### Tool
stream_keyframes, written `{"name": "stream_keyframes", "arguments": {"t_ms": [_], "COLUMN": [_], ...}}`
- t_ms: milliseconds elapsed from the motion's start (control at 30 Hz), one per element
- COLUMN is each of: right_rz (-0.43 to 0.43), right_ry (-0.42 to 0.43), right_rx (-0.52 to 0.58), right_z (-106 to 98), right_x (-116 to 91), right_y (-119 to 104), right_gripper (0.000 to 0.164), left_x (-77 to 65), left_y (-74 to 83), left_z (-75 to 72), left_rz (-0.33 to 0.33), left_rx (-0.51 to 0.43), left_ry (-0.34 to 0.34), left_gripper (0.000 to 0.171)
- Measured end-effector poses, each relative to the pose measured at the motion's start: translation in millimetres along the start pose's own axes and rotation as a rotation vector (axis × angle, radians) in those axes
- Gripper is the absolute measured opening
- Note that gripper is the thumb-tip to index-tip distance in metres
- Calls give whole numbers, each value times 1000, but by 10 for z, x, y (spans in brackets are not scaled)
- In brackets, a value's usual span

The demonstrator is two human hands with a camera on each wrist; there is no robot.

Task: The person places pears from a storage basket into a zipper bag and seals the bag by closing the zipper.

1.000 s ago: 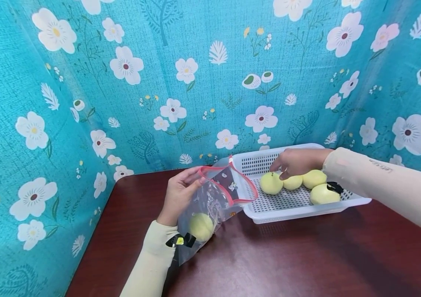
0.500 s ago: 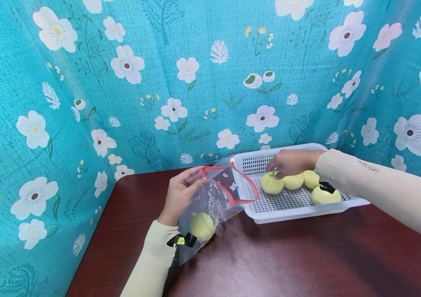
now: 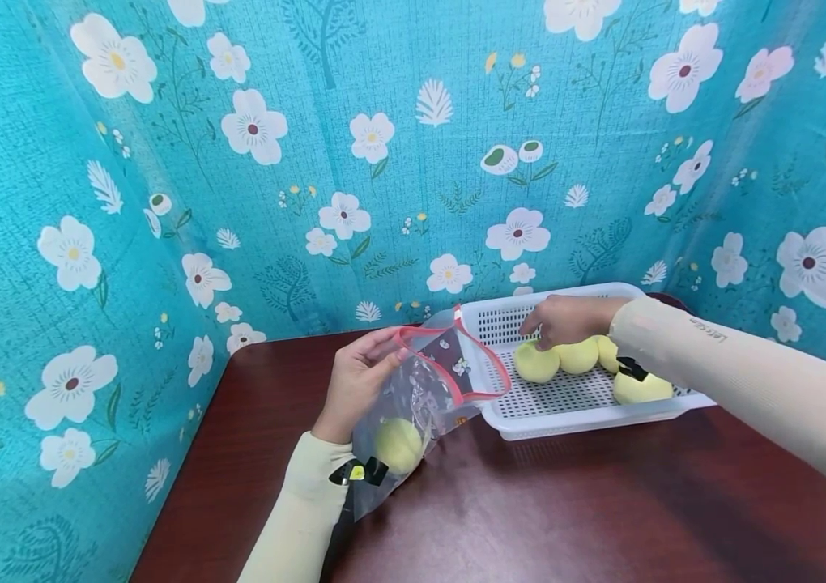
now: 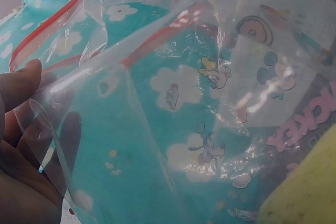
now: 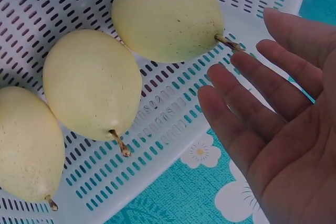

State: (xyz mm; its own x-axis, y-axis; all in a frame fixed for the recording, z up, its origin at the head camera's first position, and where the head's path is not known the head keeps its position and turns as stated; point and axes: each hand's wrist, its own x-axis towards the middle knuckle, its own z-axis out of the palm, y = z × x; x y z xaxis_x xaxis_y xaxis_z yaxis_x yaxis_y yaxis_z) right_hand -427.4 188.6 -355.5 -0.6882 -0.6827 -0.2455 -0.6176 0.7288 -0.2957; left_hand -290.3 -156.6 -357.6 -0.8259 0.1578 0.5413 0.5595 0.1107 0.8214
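My left hand [image 3: 355, 380] pinches the rim of a clear zip bag [image 3: 423, 389] between thumb and fingers. The bag's red-edged mouth gapes toward the basket, and a yellow-green pear [image 3: 398, 445] lies low inside. Cartoon prints show on the clear film in the left wrist view, with the bagged pear [image 4: 310, 182] at lower right. Over the white basket [image 3: 588, 421], my right hand [image 3: 566, 320] hovers at the leftmost pear [image 3: 535, 364]. Seen from the right wrist, its spread fingers [image 5: 262, 85] are close beside that pear's stem [image 5: 228, 42], holding nothing.
Several more pears sit in the basket, including a middle pear [image 3: 577, 356] and a front pear [image 3: 642, 389]. The basket stands at the back right of the dark red table [image 3: 515, 510]. A blue flowered cloth [image 3: 384, 178] hangs close behind.
My right hand has shifted slightly left and the right forearm has swung a little toward the leftmost pear. My left hand keeps its hold on the bag.
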Motion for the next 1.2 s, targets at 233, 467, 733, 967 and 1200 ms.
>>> {"name": "stream_keyframes", "arguments": {"t_ms": [233,467,733,967,1200], "right_rz": [-3,18,50,82,78], "right_ry": [-10,-32,-22,-24,-2], "right_rx": [11,23,0,11,2], "right_z": [46,99,191,241,312], "right_x": [59,81,122,156,189], "right_y": [47,85,118,118,162], "right_gripper": [37,43,48,51,51], "left_x": [-1,2,5,0,-7], "left_y": [-11,-28,-30,-19,-19], "left_z": [0,3,8,6,6], "left_rz": [-2,7,7,5,13], "left_rx": [0,-10,-19,-4,-7], "left_ry": [0,-5,-5,-4,-7], "left_gripper": [34,34,33,34,34]}}
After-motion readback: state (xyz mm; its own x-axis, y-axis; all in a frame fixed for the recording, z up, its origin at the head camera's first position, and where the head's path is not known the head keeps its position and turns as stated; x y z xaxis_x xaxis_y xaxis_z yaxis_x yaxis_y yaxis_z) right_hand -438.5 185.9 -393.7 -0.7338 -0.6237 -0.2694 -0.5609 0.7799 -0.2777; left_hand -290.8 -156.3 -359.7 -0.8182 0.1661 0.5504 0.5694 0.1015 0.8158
